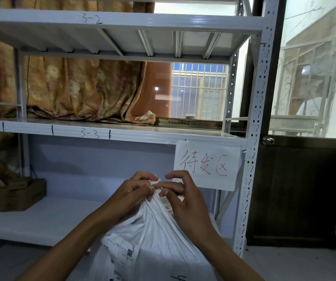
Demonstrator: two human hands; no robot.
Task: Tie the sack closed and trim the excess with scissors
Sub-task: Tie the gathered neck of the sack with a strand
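Sack (155,240), white woven plastic, stands low in the centre foreground, in front of a white metal shelving rack (250,118); its mouth is gathered upward into a tight, pleated neck (156,194). Printed labels, one bearing a square code, lie on its left flank, and a dark handwritten mark shows near the lower edge of the view.

Left hand (134,189): fingers curled closed around the left side of the gathered neck, thumb and forefinger pinching the frayed tip of the bunched fabric.

Right hand (181,197): fingers bent and pressed against the right side of the neck, forefinger arched above the tip and nearly meeting the left forefinger; whether it grips a cord or only the fabric cannot be told.

Surroundings: a paper sign (205,165) with red handwritten characters hangs from the edge of the middle shelf, just behind and to the right of the hands. The shelf edges carry handwritten markings "3-2" and "3-3". A brown cardboard box (21,194) sits on the lowest shelf at left, well apart from the sack. A patterned orange curtain (77,90) hangs behind the rack, partly resting on the middle shelf. A dark door with a round knob (268,140) stands to the right of the rack.
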